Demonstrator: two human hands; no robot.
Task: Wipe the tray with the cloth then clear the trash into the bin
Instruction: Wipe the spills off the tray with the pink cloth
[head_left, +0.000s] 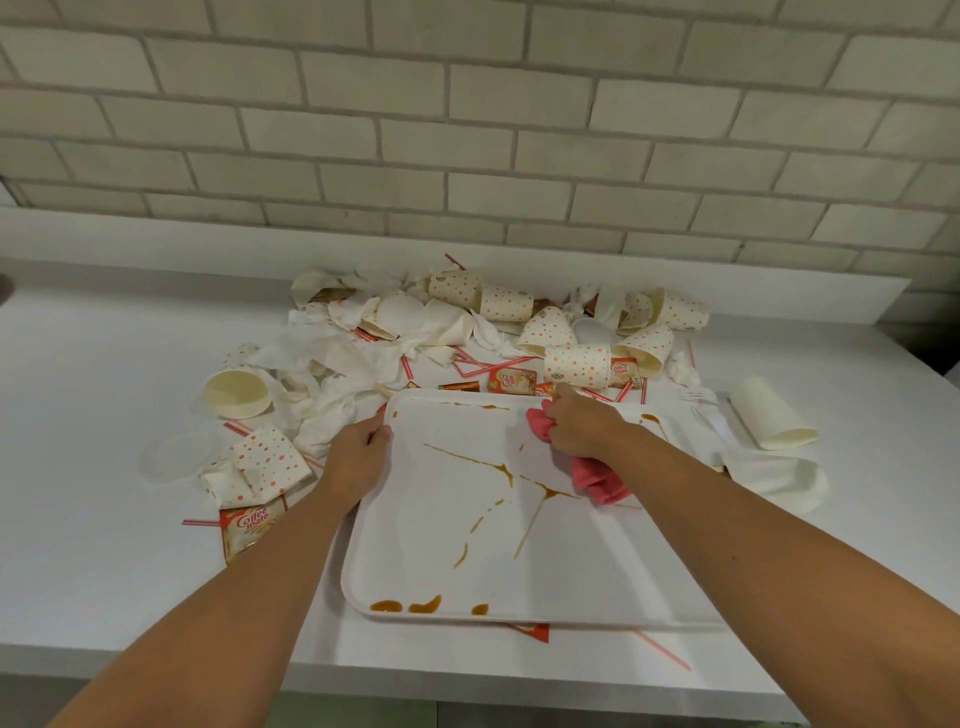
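White desk (104, 545) beneath a pale brick wall (467, 130) is carrying a white rectangular plastic tray (597, 561) streaked with brown sauce (498, 465), spotted paper cups (576, 366) lying heaped at 12 o'clock. The left hand (358, 457) is gripping the tray's 10 o'clock corner with curled fingers while the right hand (582, 426) is clenching a bunched pink cloth (597, 478) at 1 o'clock; firm overlapping strokes toward 6 o'clock should be lifting the streaks.

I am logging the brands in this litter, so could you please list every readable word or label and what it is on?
"Coffee mate": near sachet, left of the tray.
"Coffee mate": far sachet, beyond the tray's far edge.
Too blurred to read: the orange sachet at the tray's far edge.
Too small to read: round emblems on the dotted cups.
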